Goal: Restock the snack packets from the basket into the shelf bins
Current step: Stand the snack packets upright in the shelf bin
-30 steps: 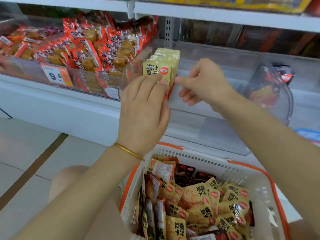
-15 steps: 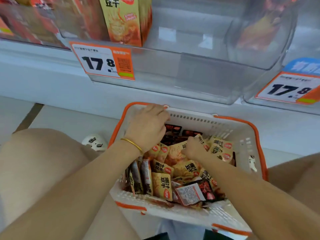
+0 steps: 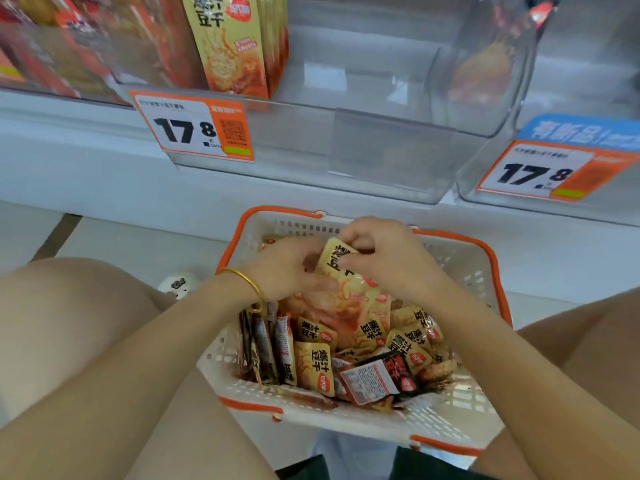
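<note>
Left grip and right grip meet over the far end of the basket, and both hold one yellow packet. The left fingers curl on its left edge, somewhat blurred. The right thumb and fingers pinch its upper right part. The packet is tilted and sits just above the heap. A bangle circles the left wrist.

The basket, white with an orange rim, sits between the person's knees. Its heap is mostly yellow packets. Dark packets stand on edge along the left wall, and a black one lies label-up near the front.

Above, a clear bin on the shelf holds a row of upright yellow packets at its left end. A price tag reading 17.8 hangs on the bin's front. The next bin to the left holds red packets, blurred. The held packet is well below the clear bin.
</note>
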`<state>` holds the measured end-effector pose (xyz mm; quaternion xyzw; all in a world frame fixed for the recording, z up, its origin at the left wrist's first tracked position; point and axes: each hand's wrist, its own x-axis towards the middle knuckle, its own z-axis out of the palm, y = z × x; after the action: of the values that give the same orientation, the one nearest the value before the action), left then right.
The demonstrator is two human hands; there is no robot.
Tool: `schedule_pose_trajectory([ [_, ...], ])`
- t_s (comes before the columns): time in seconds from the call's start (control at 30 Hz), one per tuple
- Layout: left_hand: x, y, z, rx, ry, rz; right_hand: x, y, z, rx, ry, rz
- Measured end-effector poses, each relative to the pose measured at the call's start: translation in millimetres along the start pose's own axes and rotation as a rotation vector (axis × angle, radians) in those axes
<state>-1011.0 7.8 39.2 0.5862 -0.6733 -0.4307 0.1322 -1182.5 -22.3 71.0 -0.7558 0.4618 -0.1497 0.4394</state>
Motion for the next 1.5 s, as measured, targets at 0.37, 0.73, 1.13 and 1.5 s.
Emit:
schedule_pose_trajectory([
  [0.37, -70.8, 75.9, -105.4, -0.356, 0.361, 0.199, -26.7, -100.2, -56.9, 0.529, -0.080, -0.172],
  [0.73, -36.3, 58.2, -198.6, 0.621, 1.020, 0.078, 160.4, -154.2, -60.9, 0.163, 0.149, -0.125],
  [1.13, -11.3, 34.2, -185.9, 0.818, 0.955, -0.042, 211.0, -138.3, -19.8, -0.208, 0.049, 0.124],
  [1.5, -10.1, 33.3, -184.9, 0.817, 0.962, -0.045, 218.5, -135.4, -26.2, -0.307, 0.051, 0.158],
])
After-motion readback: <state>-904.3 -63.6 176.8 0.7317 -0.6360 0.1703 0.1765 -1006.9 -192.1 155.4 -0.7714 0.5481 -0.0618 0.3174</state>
